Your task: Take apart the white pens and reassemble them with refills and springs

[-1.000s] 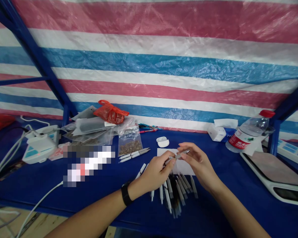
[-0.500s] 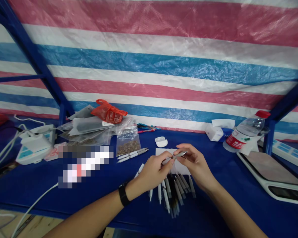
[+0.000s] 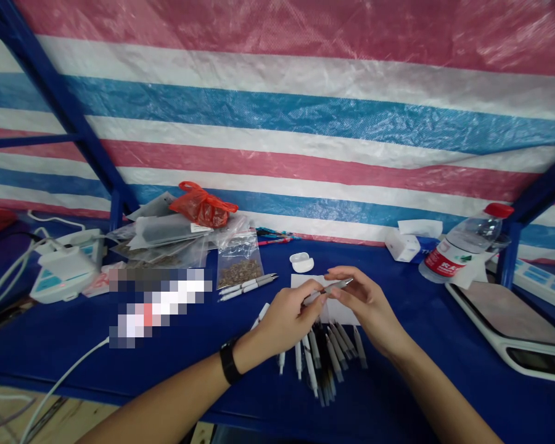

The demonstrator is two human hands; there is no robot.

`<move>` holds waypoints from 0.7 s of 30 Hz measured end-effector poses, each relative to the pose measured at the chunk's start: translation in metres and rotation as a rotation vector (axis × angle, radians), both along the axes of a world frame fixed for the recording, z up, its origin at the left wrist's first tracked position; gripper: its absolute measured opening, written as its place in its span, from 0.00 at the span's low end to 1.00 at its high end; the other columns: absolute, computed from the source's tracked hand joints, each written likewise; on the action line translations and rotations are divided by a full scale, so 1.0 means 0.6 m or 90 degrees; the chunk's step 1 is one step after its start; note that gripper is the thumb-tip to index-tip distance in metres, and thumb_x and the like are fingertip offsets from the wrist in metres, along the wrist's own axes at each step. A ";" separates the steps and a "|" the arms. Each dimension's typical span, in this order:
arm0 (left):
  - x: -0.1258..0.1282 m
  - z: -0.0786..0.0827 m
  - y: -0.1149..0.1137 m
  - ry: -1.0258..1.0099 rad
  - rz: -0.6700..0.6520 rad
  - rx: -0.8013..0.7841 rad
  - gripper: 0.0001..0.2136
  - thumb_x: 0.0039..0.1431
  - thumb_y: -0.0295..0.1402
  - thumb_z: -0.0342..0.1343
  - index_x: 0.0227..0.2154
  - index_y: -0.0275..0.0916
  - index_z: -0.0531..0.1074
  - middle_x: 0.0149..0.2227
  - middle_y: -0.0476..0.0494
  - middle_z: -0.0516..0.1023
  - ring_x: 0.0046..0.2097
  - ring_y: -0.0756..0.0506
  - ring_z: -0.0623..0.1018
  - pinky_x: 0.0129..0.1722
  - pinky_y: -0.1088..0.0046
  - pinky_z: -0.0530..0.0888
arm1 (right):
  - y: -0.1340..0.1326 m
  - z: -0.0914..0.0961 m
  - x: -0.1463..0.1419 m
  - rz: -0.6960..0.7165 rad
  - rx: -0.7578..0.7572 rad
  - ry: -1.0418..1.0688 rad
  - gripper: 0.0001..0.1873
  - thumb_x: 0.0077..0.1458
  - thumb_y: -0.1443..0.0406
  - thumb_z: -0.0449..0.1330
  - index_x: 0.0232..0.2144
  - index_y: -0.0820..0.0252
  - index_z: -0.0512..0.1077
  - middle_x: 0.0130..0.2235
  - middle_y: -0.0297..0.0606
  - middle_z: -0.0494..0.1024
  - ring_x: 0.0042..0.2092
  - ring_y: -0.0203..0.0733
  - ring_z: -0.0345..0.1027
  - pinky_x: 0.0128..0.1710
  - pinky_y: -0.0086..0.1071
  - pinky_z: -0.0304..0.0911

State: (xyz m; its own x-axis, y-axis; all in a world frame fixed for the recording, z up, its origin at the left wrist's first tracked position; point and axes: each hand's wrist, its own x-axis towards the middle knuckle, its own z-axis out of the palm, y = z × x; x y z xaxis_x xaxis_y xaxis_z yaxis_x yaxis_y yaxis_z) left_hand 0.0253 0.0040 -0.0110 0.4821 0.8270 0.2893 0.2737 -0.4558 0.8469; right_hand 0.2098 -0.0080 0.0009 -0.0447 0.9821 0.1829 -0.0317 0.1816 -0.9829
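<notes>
A slim grey pen [image 3: 328, 291] lies across the gap between my hands, above a white paper sheet [image 3: 345, 314]. My left hand [image 3: 287, 320] pinches its lower end between thumb and fingers. My right hand [image 3: 365, 302] holds the upper end in its fingertips, with the pointed tip sticking out past them. Below my hands, a fan of white-and-grey pens [image 3: 324, 364] lies on the blue table [image 3: 420, 382], partly hidden by my left hand. Two more pens [image 3: 247, 287] lie left of the sheet.
A bag of brown granules [image 3: 239, 271], a white earbud case [image 3: 301, 262], a tissue box [image 3: 402, 246], a water bottle [image 3: 465, 246] and a digital scale [image 3: 509, 327] stand along the table. Plastic bags, a white device [image 3: 65, 271] and cables crowd the left. A striped tarp backs the table.
The pen's tip has swung slightly up and to the right between my fingers. My hands remain on the pen, and the view has shifted only slightly.
</notes>
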 end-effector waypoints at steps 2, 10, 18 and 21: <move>0.000 0.001 0.000 0.003 0.002 -0.002 0.11 0.69 0.40 0.47 0.36 0.39 0.70 0.19 0.59 0.57 0.20 0.53 0.59 0.24 0.76 0.55 | 0.001 -0.003 0.000 -0.008 -0.008 -0.010 0.17 0.47 0.53 0.74 0.37 0.54 0.79 0.33 0.35 0.80 0.36 0.41 0.75 0.38 0.34 0.71; -0.004 -0.003 0.005 0.002 0.003 0.007 0.14 0.70 0.42 0.46 0.40 0.39 0.72 0.23 0.56 0.63 0.22 0.53 0.61 0.25 0.75 0.57 | 0.004 0.008 -0.003 -0.072 -0.052 0.169 0.26 0.34 0.58 0.80 0.39 0.48 0.81 0.32 0.32 0.83 0.37 0.39 0.74 0.42 0.33 0.69; -0.010 -0.001 0.012 -0.007 0.013 0.056 0.14 0.71 0.40 0.45 0.39 0.39 0.72 0.26 0.53 0.67 0.25 0.52 0.66 0.28 0.75 0.60 | 0.018 0.021 0.014 -0.207 -0.082 0.327 0.22 0.29 0.58 0.80 0.28 0.54 0.78 0.28 0.30 0.76 0.32 0.35 0.71 0.37 0.29 0.70; -0.011 -0.003 0.015 0.000 0.027 0.060 0.15 0.71 0.41 0.44 0.39 0.39 0.72 0.25 0.53 0.67 0.25 0.51 0.66 0.28 0.75 0.59 | 0.023 0.020 0.023 -0.228 -0.081 0.324 0.21 0.30 0.56 0.79 0.26 0.55 0.77 0.27 0.31 0.74 0.32 0.37 0.70 0.36 0.31 0.70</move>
State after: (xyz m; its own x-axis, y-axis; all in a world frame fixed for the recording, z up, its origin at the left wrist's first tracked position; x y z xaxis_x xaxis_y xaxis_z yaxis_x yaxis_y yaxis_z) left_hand 0.0187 0.0132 -0.0129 0.4478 0.8156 0.3665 0.2949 -0.5217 0.8006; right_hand 0.2237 0.0059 0.0126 0.3522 0.9356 -0.0250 -0.4601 0.1498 -0.8752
